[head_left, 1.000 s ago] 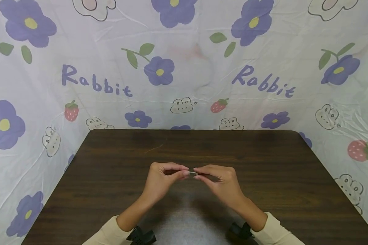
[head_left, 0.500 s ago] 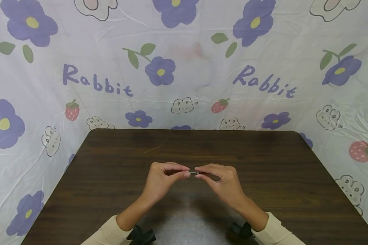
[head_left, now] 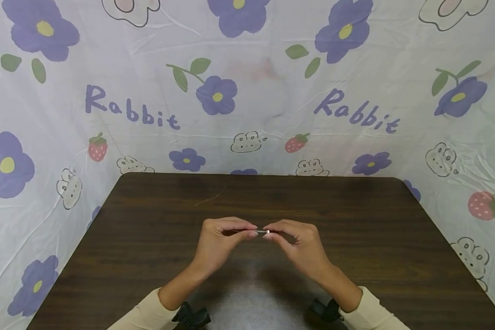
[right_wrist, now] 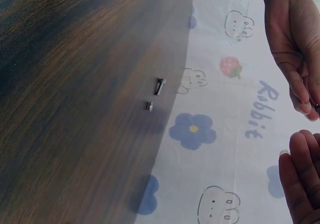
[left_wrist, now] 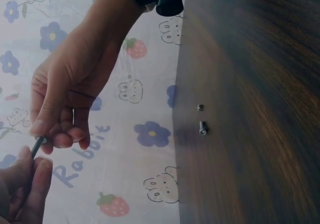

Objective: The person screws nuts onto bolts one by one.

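Note:
A small metal bolt (head_left: pixel 261 232) is held level between both hands above the table. My left hand (head_left: pixel 216 243) pinches one end between thumb and fingertips. My right hand (head_left: pixel 301 243) pinches around the other end, where a wider metal piece shows; whether that is the bolt's head or a nut, I cannot tell. In the left wrist view, the threads of the bolt (left_wrist: pixel 37 148) are visible between the two hands. A second bolt (left_wrist: pixel 202 128) lies on the table beside a loose nut (left_wrist: pixel 200 107). The right wrist view also has that second bolt (right_wrist: pixel 160 86) and nut (right_wrist: pixel 149 106).
The dark wood-grain table (head_left: pixel 148 266) has rounded far corners. A white cloth (head_left: pixel 255 105) with flowers, rabbits and strawberries hangs around its back and sides. Black wrist devices (head_left: pixel 191 316) sit at both cream sleeves. The loose bolt and nut cannot be made out in the head view.
Slightly more of the bolt and its wider end shows between the fingertips now. Both hands stay in almost the same place, with the view shifted a little.

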`<state>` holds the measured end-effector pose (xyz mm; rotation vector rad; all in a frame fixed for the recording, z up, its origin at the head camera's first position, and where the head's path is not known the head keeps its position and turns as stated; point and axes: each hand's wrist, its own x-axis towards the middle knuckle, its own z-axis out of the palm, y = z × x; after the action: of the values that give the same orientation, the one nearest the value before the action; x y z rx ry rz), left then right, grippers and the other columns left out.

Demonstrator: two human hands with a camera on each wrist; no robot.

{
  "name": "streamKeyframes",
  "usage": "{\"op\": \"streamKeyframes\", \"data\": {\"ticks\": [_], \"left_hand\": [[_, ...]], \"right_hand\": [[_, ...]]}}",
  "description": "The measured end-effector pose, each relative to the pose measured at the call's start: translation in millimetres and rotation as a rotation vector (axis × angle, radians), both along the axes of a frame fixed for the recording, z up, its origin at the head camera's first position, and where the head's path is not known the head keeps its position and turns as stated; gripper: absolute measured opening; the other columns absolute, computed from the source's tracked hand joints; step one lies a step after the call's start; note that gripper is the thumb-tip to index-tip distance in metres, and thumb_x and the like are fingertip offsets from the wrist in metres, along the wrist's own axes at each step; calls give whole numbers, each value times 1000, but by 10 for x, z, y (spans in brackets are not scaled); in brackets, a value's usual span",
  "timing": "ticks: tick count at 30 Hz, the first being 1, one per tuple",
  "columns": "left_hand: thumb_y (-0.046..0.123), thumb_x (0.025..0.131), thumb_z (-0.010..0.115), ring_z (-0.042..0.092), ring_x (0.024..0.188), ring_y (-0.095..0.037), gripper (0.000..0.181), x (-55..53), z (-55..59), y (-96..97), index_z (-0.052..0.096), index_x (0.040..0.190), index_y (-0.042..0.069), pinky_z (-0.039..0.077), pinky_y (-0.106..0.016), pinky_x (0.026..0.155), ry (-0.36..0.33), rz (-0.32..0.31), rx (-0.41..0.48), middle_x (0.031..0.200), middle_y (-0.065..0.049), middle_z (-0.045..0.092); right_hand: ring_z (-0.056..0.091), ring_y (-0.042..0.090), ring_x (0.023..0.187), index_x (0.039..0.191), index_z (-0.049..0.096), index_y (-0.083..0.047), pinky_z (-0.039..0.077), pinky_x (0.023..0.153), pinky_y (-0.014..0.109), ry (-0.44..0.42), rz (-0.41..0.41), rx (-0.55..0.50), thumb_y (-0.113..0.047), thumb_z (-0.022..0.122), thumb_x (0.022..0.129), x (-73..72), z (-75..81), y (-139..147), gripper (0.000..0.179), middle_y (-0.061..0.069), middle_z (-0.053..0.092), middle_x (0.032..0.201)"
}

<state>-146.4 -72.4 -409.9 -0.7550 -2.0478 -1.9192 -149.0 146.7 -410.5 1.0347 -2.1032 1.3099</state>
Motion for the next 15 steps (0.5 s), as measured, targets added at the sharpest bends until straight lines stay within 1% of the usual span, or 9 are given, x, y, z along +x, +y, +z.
{"op": "streamKeyframes", "data": {"ticks": [3, 6, 11, 15], "left_hand": [[7, 85, 81, 75, 78, -19, 9, -6, 3, 11, 81, 92, 1, 62, -35, 67, 52, 10, -8, 91, -5, 77], [6, 85, 81, 75, 80, -18, 9, -12, 5, 22, 81, 92, 2, 62, -34, 68, 78, 19, -9, 91, -4, 78], [7, 85, 82, 75, 82, -19, 10, -19, 2, 34, 81, 92, 0, 62, -34, 69, 82, 22, -6, 91, -5, 78], [6, 85, 82, 75, 81, -19, 9, -19, 3, 45, 81, 91, 1, 62, -33, 68, 81, 25, 1, 90, -4, 77]], "right_hand": [[72, 14, 74, 100, 77, -9, 58, 69, 22, -39, -5, -1, 3, 77, 86, 15, 14, -8, 18, 3, 76, 91], [70, 13, 70, 98, 76, -10, 59, 66, 26, -87, -16, 0, 2, 74, 89, 20, 17, -14, 14, 2, 75, 86], [67, 16, 66, 92, 71, -11, 59, 63, 29, -157, -25, 4, 6, 70, 92, 16, 1, -32, 17, -1, 69, 76], [62, 17, 62, 91, 67, -13, 56, 58, 30, -205, -17, 10, 6, 65, 95, 22, 9, -52, 20, 0, 64, 70]]}}
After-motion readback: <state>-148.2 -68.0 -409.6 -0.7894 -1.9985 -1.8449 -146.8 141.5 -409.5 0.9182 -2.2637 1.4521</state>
